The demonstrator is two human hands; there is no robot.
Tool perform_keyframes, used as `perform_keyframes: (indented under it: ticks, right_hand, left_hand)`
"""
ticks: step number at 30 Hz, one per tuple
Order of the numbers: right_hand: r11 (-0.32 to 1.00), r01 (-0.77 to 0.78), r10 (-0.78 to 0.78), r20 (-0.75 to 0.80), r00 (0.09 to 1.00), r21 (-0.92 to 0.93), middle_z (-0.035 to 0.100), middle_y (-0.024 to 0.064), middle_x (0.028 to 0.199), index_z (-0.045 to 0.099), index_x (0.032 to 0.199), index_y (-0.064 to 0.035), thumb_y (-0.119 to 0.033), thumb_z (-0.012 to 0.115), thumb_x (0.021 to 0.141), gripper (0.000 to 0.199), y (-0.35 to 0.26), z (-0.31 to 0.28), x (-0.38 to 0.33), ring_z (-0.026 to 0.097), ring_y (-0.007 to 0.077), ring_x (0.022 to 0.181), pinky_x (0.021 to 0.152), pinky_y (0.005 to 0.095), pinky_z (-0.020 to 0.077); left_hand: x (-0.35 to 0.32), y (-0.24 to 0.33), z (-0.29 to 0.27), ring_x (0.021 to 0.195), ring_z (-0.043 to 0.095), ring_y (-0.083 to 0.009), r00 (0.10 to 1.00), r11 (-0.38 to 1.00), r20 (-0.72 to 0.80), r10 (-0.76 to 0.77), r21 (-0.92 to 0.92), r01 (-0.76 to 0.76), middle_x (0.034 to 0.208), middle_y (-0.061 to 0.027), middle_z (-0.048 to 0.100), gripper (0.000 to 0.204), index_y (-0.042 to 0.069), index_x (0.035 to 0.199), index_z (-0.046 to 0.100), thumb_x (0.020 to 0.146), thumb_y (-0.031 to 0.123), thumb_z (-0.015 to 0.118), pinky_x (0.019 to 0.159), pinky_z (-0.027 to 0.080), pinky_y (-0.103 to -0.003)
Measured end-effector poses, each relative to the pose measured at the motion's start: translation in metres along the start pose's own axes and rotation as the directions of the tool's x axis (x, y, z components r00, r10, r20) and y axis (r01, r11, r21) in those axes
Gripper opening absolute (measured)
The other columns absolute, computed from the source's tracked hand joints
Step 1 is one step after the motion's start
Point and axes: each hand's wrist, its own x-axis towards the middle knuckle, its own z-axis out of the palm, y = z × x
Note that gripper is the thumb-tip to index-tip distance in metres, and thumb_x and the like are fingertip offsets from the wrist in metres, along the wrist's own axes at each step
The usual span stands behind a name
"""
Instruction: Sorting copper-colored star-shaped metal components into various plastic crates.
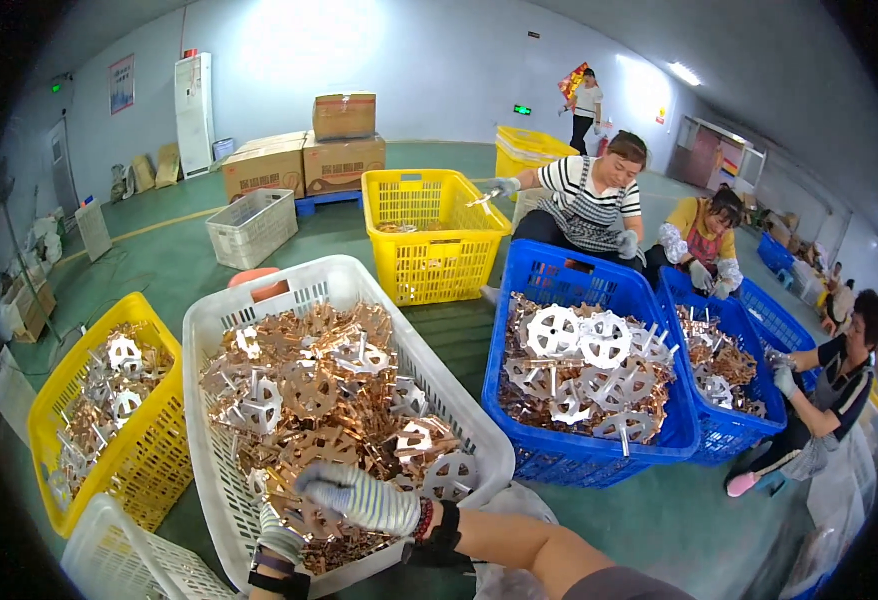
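Observation:
A white slatted crate (459, 420) in front of me is heaped with copper-coloured and white spoked wheel parts (319, 390). Both my hands wear striped knit gloves and are at the crate's near end. My right hand (359, 497) reaches in from the right with its fingers curled over a copper wheel part (307, 520) on the pile. My left hand (279, 540) comes up from below and grips the same part from its underside; a dark wrist band sits below the glove. Much of the left hand is hidden behind the part.
A yellow crate (149, 450) of similar parts stands on my left and a white crate's rim (119, 550) at lower left. Two blue crates (569, 285) (759, 320) on the right hold more parts. Three gloved people sit working around the blue crates. Beyond them are yellow crates (429, 260), cardboard boxes (304, 160) and a standing person.

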Motion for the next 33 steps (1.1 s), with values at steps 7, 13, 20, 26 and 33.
perform_keyframes:
  ticks: [7,13,20,26,33]
  right_hand:
    - [0.6,0.246,-0.384,-0.004,0.923,-0.761,0.063,0.0138,0.091,0.056,0.116,-0.002,-0.012,0.052,0.09,0.028,0.028,0.012,0.02,0.063,0.0269,0.083,0.074,0.0335,0.0501]
    - [0.401,0.369,-0.496,0.14,0.857,-0.838,0.065,0.0138,0.087,0.057,0.105,-0.0046,-0.012,0.054,0.085,0.022,0.028,0.016,0.014,0.062,0.0338,0.077,0.064,0.04,0.0472]
    - [0.668,0.356,-0.44,0.04,0.897,-0.654,0.061,0.0091,0.074,0.054,0.115,-0.001,-0.017,0.051,0.091,0.029,0.033,0.024,0.005,0.059,0.0237,0.064,0.059,0.0339,0.0463]
    - [0.966,-0.202,0.217,-0.082,0.973,0.162,0.052,0.0022,0.071,0.056,0.115,-0.0006,-0.016,0.052,0.093,0.027,-0.019,0.024,0.001,0.045,0.0077,0.059,0.053,0.0222,0.0366]
    - [0.719,0.15,-0.339,-0.154,0.928,-0.678,0.063,0.0142,0.095,0.056,0.109,0.0,-0.018,0.05,0.094,0.024,0.047,0.006,0.024,0.061,0.0263,0.087,0.077,0.0343,0.0488]
  left_hand:
    - [-0.013,-0.047,-0.006,0.07,0.061,-0.0259,0.987,0.538,-0.042,0.157,0.842,-0.05,0.08,-0.0161,0.064,0.027,0.006,0.088,0.064,0.075,0.03,0.062,0.063,0.051,-0.036]
    - [-0.038,-0.007,0.053,0.069,0.066,-0.0299,0.998,-0.256,0.018,0.053,0.967,-0.004,0.073,-0.0172,0.066,0.024,0.005,0.073,0.069,0.065,0.027,0.065,0.059,0.052,-0.041]
    - [-0.041,0.016,0.089,0.074,0.067,-0.0309,0.998,-0.254,-0.039,-0.041,0.967,0.027,0.078,-0.0181,0.067,0.028,0.006,0.081,0.07,0.072,0.031,0.062,0.064,0.052,-0.043]
    - [-0.011,-0.009,-0.004,0.083,0.062,-0.0285,0.986,-0.347,0.061,0.157,0.938,-0.003,0.096,-0.0102,0.065,0.039,0.008,0.102,0.06,0.083,0.042,0.055,0.068,0.051,-0.043]
    - [-0.003,-0.046,-0.021,0.09,0.06,-0.0278,0.966,0.977,-0.159,-0.206,-0.091,0.193,0.104,-0.0098,0.062,0.038,0.01,0.112,0.058,0.085,0.037,0.054,0.077,0.051,-0.043]
